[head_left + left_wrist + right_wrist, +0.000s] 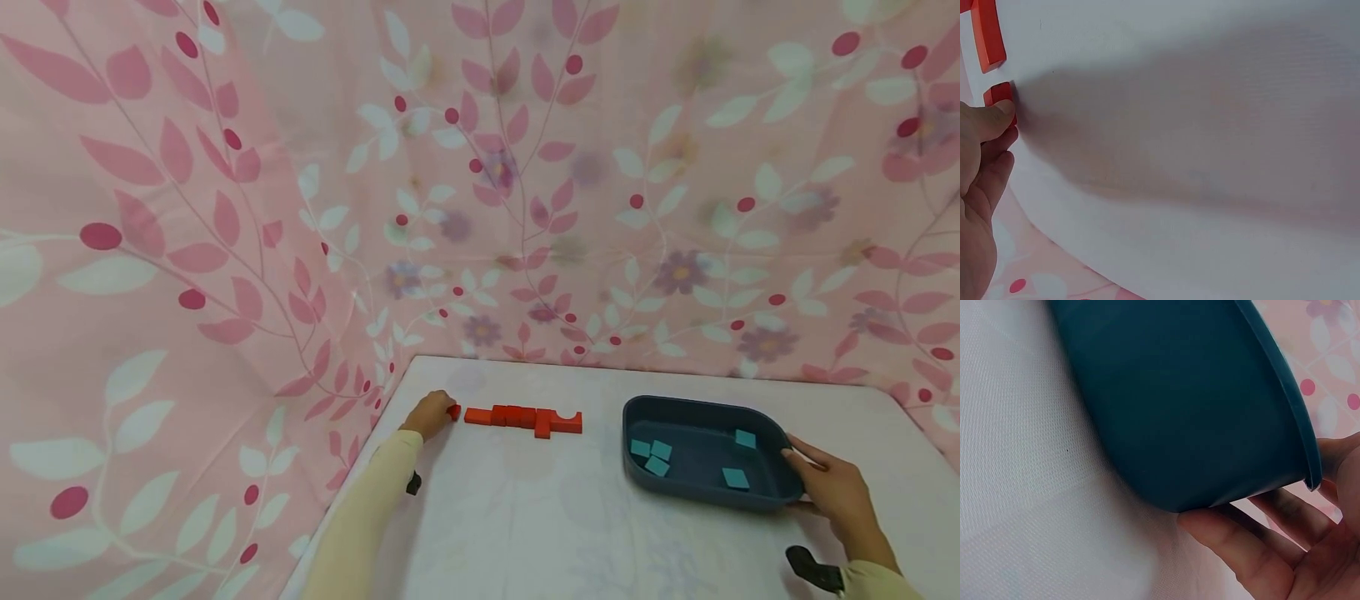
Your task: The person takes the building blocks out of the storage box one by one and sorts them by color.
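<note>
My left fingers: pinching red block, near red row; right hand: gripping tray of teal tiles, underside hold unclear.

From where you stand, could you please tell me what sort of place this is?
This is probably a screened-off tabletop workspace, perhaps indoors: pink floral cloth hangs behind and to the left of a white table, where red blocks lie in a row.
</note>
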`<state>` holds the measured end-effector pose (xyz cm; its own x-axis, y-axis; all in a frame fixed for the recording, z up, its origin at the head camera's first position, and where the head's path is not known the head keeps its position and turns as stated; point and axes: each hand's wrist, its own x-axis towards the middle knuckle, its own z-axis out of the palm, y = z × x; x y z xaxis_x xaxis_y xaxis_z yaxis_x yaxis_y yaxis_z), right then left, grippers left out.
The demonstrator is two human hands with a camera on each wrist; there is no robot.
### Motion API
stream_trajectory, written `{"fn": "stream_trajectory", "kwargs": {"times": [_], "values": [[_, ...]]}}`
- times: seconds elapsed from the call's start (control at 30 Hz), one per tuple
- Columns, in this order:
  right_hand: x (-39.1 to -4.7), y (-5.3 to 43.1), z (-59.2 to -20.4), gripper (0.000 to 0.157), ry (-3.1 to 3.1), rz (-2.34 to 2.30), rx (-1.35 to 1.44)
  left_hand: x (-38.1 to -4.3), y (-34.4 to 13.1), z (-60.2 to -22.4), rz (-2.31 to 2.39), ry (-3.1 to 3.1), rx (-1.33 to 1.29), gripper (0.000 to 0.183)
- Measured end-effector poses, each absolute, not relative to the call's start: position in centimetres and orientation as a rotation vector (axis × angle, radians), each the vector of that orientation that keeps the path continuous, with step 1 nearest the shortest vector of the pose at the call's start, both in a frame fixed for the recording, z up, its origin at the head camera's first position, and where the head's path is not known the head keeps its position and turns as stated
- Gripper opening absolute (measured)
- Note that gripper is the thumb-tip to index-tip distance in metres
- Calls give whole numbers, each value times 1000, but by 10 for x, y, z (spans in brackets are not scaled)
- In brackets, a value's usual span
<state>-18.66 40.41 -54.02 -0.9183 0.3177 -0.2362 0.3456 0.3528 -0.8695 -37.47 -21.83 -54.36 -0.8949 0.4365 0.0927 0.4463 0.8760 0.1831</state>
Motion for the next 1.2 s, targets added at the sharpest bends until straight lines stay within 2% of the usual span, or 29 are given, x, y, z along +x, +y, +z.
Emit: {"fn": "stream_trajectory", "kwargs": {"times": [0.33, 1.2], "values": [[-188, 404, -541, 79, 2542, -1651, 661, -371, -207, -541, -294, -2999, -686, 10], [-189, 405, -541, 78, 2550, -1606, 684, -372, -193, -540, -368, -3126, -535, 23]]}}
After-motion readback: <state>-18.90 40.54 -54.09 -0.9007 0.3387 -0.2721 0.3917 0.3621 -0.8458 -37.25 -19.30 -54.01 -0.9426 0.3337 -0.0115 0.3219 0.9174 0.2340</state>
